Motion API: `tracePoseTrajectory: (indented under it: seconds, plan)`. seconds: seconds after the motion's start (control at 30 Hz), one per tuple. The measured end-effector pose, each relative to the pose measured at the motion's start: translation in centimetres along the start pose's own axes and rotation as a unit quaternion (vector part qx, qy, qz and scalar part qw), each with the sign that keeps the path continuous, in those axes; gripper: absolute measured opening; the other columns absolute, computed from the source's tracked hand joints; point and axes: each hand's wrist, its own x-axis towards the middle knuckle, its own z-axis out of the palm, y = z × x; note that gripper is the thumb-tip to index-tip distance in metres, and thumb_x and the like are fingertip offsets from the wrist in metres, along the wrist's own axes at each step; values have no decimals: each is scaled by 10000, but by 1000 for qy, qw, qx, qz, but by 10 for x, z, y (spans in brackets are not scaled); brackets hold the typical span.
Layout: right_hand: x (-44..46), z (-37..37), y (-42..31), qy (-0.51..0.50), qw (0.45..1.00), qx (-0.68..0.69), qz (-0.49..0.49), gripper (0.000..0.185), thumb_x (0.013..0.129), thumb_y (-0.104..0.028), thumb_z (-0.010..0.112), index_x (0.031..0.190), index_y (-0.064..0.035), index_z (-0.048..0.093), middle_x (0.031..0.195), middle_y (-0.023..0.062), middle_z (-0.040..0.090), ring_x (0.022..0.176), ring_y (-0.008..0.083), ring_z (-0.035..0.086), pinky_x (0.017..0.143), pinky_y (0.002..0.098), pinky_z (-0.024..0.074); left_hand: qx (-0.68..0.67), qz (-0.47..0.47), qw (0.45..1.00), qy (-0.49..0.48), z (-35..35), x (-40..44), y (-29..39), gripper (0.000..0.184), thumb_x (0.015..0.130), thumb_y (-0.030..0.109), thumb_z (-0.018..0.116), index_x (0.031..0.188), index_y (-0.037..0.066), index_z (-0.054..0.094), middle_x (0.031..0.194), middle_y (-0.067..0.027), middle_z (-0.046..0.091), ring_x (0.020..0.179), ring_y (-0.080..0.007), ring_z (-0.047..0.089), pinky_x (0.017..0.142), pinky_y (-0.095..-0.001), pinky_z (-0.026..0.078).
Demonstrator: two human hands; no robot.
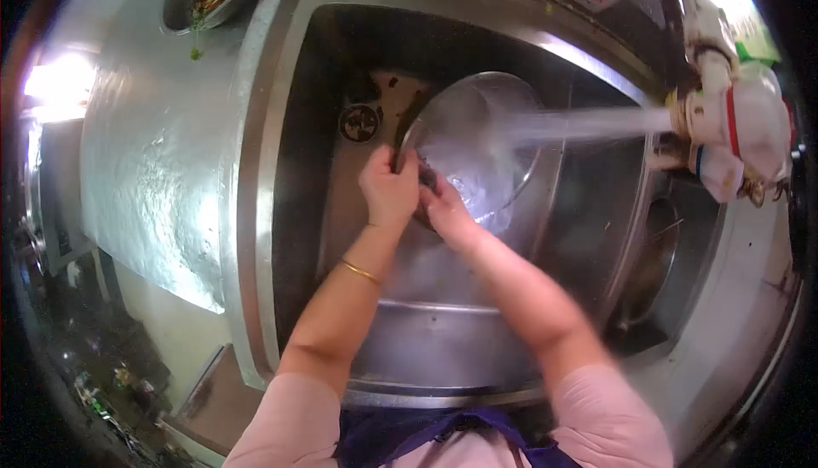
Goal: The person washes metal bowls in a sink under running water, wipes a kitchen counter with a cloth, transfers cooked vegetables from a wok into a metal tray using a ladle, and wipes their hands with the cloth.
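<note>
1. On the tabletop [162,153], a basin [181,12] held red and green scraps.
2. In the sink [439,344], dark bits lay near the drain [360,123].
3. The left hand [390,191] curled its fingers at the bowl's rim; its exact hold was unclear.
4. The right hand [452,212] seemed to pinch a dark piece [429,178].
5. The bowl [494,84] sat in the sink, catching water [588,123] from the tap [705,118]; rinsing looked under way, unfinished.

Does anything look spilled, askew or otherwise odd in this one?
Two minor things. Small dark bits lie loose on the sink floor near the drain, looking like stray scraps. At upper left, a green sprig sticks out past the rim of a bowl.
</note>
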Motion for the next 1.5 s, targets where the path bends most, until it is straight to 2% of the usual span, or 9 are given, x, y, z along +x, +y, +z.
tracePoseTrajectory:
  seconds: [0.17, 0.33, 0.43, 0.53, 0.7, 0.87, 1.0, 1.17, 1.5]
  plan:
    - [30, -124, -42, -60, 481, -856, -177, 331, 834, -175, 509, 1142, -118, 618, 1206, 81, 599, 1197, 247, 507, 1070, 474, 283, 93, 44, 993, -62, -22, 8, 22, 168, 800, 95, 662, 722, -6, 554, 619, -73, 535, 603, -103, 467, 562, -284, 413]
    - [26, -87, 8, 49, 649, -743, -157, 438, 794, -172, 587, 1224, -87, 573, 1211, 158, 582, 1178, 302, 513, 1072, 454, 310, 74, 107, 990, -59, -11, 12, 21, 167, 798, 84, 671, 709, 3, 554, 622, -70, 540, 605, -102, 468, 558, -278, 412]
    - [17, 5, 14, 12, 987, -147, -59, 506, 911, -218, 547, 1368, -41, 421, 1275, 244, 529, 1200, 381, 490, 1026, 413, 376, 45, 104, 993, -26, -9, 13, 8, 164, 828, 86, 677, 724, 27, 565, 660, -4, 540, 625, -77, 450, 565, -254, 398]
    - [17, 11, 12, -35, 983, -155, -89, 362, 897, -160, 505, 1238, -54, 562, 1176, 179, 617, 1122, 345, 555, 1001, 389, 382, 18, 70, 997, 11, -12, 15, 12, 218, 822, 100, 698, 695, 7, 547, 608, -3, 501, 606, -75, 431, 548, -257, 388]
    - [48, -93, -28, -46, 608, -778, -149, 294, 807, -168, 574, 1073, -56, 629, 1042, 94, 645, 1015, 250, 591, 897, 375, 422, -9, 27, 999, -25, -13, 7, 14, 178, 848, 101, 684, 740, 9, 575, 670, 29, 529, 640, -66, 449, 578, -247, 396]
    - [45, -8, 3, -6, 981, -188, -48, 299, 787, -269, 637, 1035, -104, 669, 1052, 108, 667, 1057, 260, 602, 861, 398, 440, -61, 60, 996, 6, 9, 7, 5, 125, 844, 82, 675, 777, 14, 594, 701, 18, 569, 672, -75, 489, 618, -256, 424]
    - [39, -42, -47, -89, 708, -700, 23, 336, 768, -254, 614, 1063, -103, 664, 1047, 140, 672, 1026, 264, 625, 918, 443, 434, 109, 45, 993, -18, -2, 5, 21, 164, 840, 109, 680, 752, 4, 590, 676, -25, 566, 664, -82, 492, 617, -262, 428]
    - [38, -25, -4, 64, 931, -358, -43, 418, 805, -378, 636, 1059, -47, 644, 1026, 185, 664, 1030, 349, 609, 972, 499, 386, -15, 82, 996, -33, 15, 10, 17, 229, 842, 128, 688, 699, 16, 548, 629, 2, 492, 620, -70, 423, 552, -248, 377]
    - [63, -54, -1, -15, 790, -611, -46, 288, 720, -259, 639, 978, -134, 672, 916, 133, 676, 898, 305, 641, 772, 436, 477, 27, 84, 995, -50, 9, 8, 3, 160, 853, 79, 666, 746, 14, 566, 693, 17, 556, 665, -76, 476, 603, -247, 413]
